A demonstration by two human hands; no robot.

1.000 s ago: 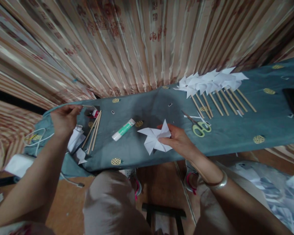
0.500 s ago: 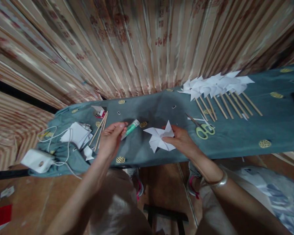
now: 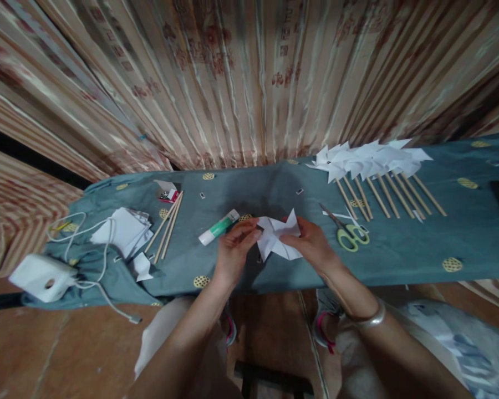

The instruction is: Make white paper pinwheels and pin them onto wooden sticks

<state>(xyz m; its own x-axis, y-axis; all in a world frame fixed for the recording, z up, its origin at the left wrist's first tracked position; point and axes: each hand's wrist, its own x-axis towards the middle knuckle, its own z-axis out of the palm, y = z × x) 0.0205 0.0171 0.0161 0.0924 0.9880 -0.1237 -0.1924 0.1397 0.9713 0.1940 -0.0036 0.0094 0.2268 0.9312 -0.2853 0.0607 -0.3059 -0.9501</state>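
Observation:
A white folded paper pinwheel (image 3: pixel 279 239) is held just above the blue-grey cloth of a narrow table (image 3: pixel 399 252). My right hand (image 3: pixel 311 244) pinches its right side, fingers closed on the paper. My left hand (image 3: pixel 235 247) has come to the pinwheel's left edge, fingers curled and pinched against it; whether something small sits between the fingertips is hidden. A green-and-white glue stick (image 3: pixel 219 226) lies just left of my left hand. Yellow-handled scissors (image 3: pixel 349 233) lie right of my right hand.
A row of several finished pinwheels on wooden sticks (image 3: pixel 374 166) lies at the back right. Loose sticks (image 3: pixel 166 224), a small red box (image 3: pixel 168 194), a stack of white paper (image 3: pixel 122 230) and a white charger with cable (image 3: pixel 41 277) sit at the left. A curtain hangs behind.
My left hand came from the far left by the small red box, across the glue stick, to the pinwheel's left edge. My right hand kept holding the pinwheel.

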